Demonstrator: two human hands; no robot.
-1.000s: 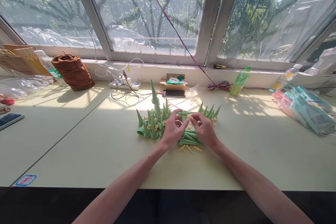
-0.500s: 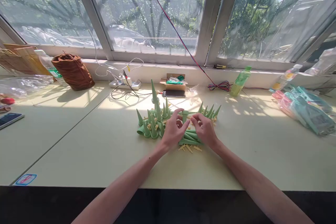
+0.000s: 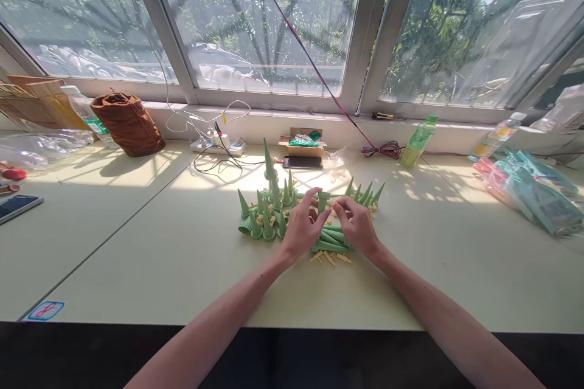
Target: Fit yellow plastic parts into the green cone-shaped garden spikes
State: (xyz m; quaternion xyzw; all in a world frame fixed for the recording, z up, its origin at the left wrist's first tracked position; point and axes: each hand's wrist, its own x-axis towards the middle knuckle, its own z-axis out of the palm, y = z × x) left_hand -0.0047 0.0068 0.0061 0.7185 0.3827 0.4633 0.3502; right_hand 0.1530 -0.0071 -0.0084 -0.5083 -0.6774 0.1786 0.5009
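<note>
Between the thumb and fingers of my left hand is a green plastic cone, its wide collar upward. My right hand is closed in a pinch just right of it, on a small yellowish peg that touches or nearly touches the cone's side. Green cones with round bases stand in a cluster left of my hands, one stack rising tallest. Under my hands lie several long green cones on their sides. Loose yellowish pegs are scattered in front of these.
Behind the cones are a small cardboard box and a dark phone. A power strip with cables and a brown pouch stand back left. To the right are a green bottle and plastic bags.
The cone in my left hand has tilted and shifted very slightly right. My right fingertips have moved marginally, still pinched beside it.
</note>
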